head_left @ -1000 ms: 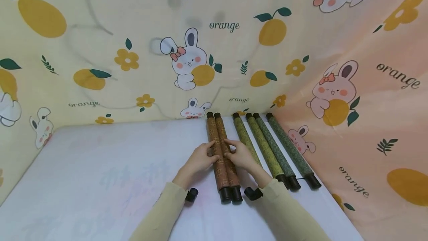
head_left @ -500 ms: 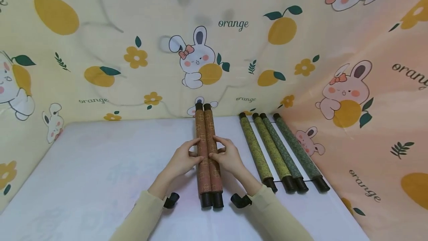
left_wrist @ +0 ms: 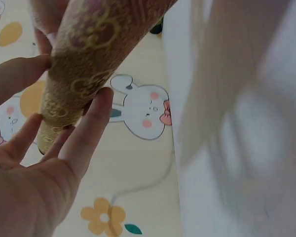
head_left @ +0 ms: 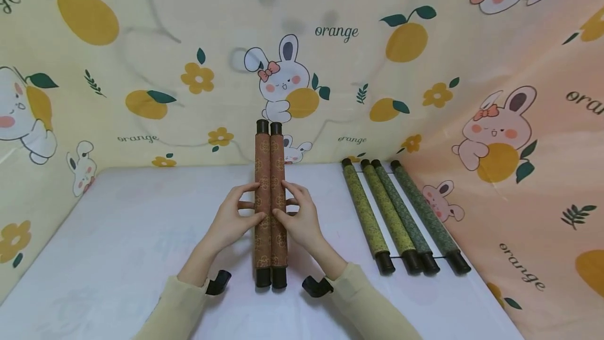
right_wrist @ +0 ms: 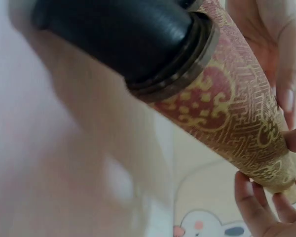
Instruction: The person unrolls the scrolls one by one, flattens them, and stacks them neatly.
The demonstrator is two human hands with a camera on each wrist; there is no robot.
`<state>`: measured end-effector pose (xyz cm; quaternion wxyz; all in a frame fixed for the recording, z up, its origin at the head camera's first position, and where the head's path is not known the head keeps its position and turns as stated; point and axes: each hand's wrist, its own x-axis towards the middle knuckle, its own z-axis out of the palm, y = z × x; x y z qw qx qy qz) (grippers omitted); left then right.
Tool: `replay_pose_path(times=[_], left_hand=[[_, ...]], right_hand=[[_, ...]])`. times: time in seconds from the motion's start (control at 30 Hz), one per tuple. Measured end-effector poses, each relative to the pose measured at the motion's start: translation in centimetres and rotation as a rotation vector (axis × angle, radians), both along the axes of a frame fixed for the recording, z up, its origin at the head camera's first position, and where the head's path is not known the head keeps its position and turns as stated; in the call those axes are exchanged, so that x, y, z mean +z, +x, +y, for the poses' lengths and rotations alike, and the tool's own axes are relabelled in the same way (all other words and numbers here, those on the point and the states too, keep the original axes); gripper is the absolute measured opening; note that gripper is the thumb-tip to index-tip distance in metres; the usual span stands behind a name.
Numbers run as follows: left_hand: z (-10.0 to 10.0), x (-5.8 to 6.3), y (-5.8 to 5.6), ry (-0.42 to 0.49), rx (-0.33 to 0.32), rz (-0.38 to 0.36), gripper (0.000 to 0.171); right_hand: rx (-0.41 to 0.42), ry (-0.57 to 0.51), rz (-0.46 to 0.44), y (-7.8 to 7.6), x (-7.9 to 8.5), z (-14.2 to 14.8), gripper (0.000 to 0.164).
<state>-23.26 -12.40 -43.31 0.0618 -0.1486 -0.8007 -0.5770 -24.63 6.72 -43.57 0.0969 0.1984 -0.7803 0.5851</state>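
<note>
A scroll with two brown, gold-patterned rolls (head_left: 262, 245) and black end knobs (head_left: 279, 278) is held side by side in front of me, its far end tilted up. My left hand (head_left: 233, 222) pinches the left roll, thumb on top and fingers along the outer side. On the right roll, my right hand (head_left: 304, 224) grips in the same way at about mid-length. Close up in the left wrist view, my left fingers (left_wrist: 96, 118) lie against the patterned cloth. The right wrist view shows a black knob (right_wrist: 118, 39) above the white surface, with a shadow beneath.
On the right of the white table (head_left: 141, 235) lie a yellow-green scroll (head_left: 368, 219) and a dark green scroll (head_left: 424, 214), each opened slightly with a pale strip between its rolls. Patterned cloth (head_left: 212, 109) hangs behind and at the sides. Black wrist mounts (head_left: 317, 286) stick out inward.
Both hands have carried the brown scroll leftward, away from the green scrolls, and raised its far end. The two rolls stay side by side; the head view has shifted slightly.
</note>
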Motion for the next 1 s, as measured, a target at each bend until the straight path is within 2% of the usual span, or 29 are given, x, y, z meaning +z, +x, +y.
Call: replay_pose_path(times=[0.17, 0.23, 0.37, 0.47, 0.6, 0.77, 1.0], left_hand=[[-0.9, 0.3, 0.1, 0.008, 0.087, 0.001, 0.065], [-1.2, 0.4, 0.1, 0.004, 0.097, -0.001, 0.065], [-2.0, 0.1, 0.0, -0.018, 0.103, -0.010, 0.065], [-2.7, -0.4, -0.2, -0.030, 0.122, -0.038, 0.064], [-3.1, -1.5, -0.7, -0.028, 0.117, -0.110, 0.064], [-3.2, -3.0, -1.1, -0.033, 0.073, -0.189, 0.064], [-3.4, -3.9, -1.4, -0.076, 0.056, -0.223, 0.061]], right_hand=[[0.053, -0.035, 0.040, 1.6, 2.3, -1.4, 0.063], [0.062, -0.044, 0.049, 1.8, 2.6, -1.8, 0.062], [0.070, -0.031, 0.056, 0.7, 0.8, -2.4, 0.063], [0.080, 0.002, 0.026, -0.4, -0.9, -3.0, 0.063], [0.065, 0.051, -0.049, -1.2, -2.4, -3.4, 0.062], [0.048, 0.057, -0.163, -1.6, -3.8, -3.1, 0.062], [0.127, 0.038, -0.293, -2.3, -4.8, -2.4, 0.062]])
